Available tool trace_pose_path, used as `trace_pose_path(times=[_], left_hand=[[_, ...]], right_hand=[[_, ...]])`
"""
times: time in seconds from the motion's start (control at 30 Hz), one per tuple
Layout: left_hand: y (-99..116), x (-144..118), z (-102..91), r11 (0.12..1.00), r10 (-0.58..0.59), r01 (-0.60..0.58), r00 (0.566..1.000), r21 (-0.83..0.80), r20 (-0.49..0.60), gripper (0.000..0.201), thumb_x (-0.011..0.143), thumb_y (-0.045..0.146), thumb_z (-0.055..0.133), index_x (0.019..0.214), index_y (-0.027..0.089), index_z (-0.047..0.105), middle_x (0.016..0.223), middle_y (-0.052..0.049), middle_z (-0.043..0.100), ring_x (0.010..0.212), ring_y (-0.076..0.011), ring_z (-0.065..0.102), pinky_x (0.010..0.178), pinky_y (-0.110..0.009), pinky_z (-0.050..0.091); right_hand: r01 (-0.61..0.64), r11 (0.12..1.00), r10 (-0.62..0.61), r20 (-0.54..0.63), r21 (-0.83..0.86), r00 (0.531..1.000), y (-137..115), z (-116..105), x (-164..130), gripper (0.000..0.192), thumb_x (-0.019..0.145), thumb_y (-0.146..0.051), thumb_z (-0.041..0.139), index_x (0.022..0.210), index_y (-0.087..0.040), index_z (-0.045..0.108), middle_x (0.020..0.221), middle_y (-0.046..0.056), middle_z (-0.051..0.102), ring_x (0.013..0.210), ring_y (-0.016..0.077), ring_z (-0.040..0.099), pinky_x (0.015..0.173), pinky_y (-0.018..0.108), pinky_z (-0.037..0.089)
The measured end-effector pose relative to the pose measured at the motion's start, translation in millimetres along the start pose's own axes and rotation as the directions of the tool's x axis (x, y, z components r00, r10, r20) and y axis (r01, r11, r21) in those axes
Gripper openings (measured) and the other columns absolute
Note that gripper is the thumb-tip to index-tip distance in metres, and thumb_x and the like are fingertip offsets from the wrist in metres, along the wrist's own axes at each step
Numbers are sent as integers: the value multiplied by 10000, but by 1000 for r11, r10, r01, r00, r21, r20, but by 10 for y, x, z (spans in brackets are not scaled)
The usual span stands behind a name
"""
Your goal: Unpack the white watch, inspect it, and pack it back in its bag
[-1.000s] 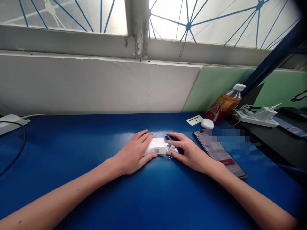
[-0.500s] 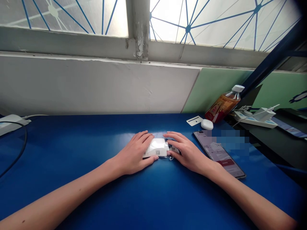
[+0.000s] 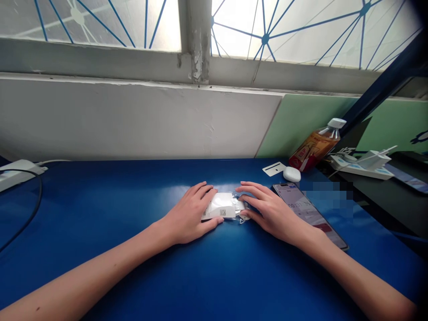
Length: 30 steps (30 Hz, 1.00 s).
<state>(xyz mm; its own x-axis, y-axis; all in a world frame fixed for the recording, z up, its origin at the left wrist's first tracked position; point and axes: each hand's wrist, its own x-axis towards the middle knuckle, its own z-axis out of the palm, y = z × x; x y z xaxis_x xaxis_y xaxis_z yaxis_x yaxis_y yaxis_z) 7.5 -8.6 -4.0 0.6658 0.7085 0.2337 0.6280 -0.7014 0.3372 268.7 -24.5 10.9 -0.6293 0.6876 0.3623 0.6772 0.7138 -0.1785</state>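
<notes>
One blue table point(image 3: 174, 285): left hand point(image 3: 194, 214) and right hand point(image 3: 269, 207) at a white packet point(image 3: 224, 205).

From afar I see the left hand over the packet's left end, its fingers point(image 3: 203, 196) and thumb holding it. The right hand curls at the other end, its fingers loosely apart; I cannot tell whether they pinch anything. A bottle point(image 3: 314, 148) sits at the back right, a phone point(image 3: 298, 205) partly behind the right wrist. The packet lies between the hands, clear film at its right end. A white case point(image 3: 292, 174) is near the bottle, a card point(image 3: 273, 169) just beside it, a beaded chain point(image 3: 241, 220) by the right thumb.
</notes>
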Motion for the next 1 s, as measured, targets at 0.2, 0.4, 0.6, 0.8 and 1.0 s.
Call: trace_pose_path(times=[0.2,0.4,0.6,0.8,1.0], left_hand=[[-6,1,1,1000,-16,16,1000,16,19,637,907,576,476,1401,179,411,1425,-135,460,1373,-346,320,1093,-511,353],[0,9,-5,999,-27,25,999,42,44,647,913,579,460,1409,166,401,1439,-133,444,1378,-344,309,1099,-507,346],[12,12,-8,999,-28,26,998,45,49,647,920,583,446,1418,174,394,1453,-131,431,1383,-342,303,1106,-502,336],[3,3,-2,998,-36,33,997,51,68,672,919,601,437,1448,195,361,1481,-130,400,1399,-352,273,1095,-517,342],[15,5,-3,998,-32,30,999,52,41,661,912,583,465,1436,187,391,1462,-142,424,1383,-358,301,1088,-516,347]], right_hand=[[0,1000,0,9,-10,1000,34,-35,-28,181,917,-242,552,1077,-210,631,1239,111,631,1276,300,492,998,498,485],[-9,1000,11,62,-25,998,61,-111,-29,176,915,-235,556,1072,-199,627,1228,111,637,1264,298,505,986,482,493],[-30,1000,30,115,-9,993,102,-157,-55,192,929,-243,532,1099,-209,614,1241,114,616,1257,281,509,991,456,487],[-137,990,132,125,29,983,62,-137,-69,309,889,-371,590,1164,-231,607,1366,122,523,1232,290,521,991,465,480],[-190,974,163,195,127,967,2,-21,-32,423,929,-455,505,1286,-232,549,1428,119,464,1298,281,451,1048,443,430]])
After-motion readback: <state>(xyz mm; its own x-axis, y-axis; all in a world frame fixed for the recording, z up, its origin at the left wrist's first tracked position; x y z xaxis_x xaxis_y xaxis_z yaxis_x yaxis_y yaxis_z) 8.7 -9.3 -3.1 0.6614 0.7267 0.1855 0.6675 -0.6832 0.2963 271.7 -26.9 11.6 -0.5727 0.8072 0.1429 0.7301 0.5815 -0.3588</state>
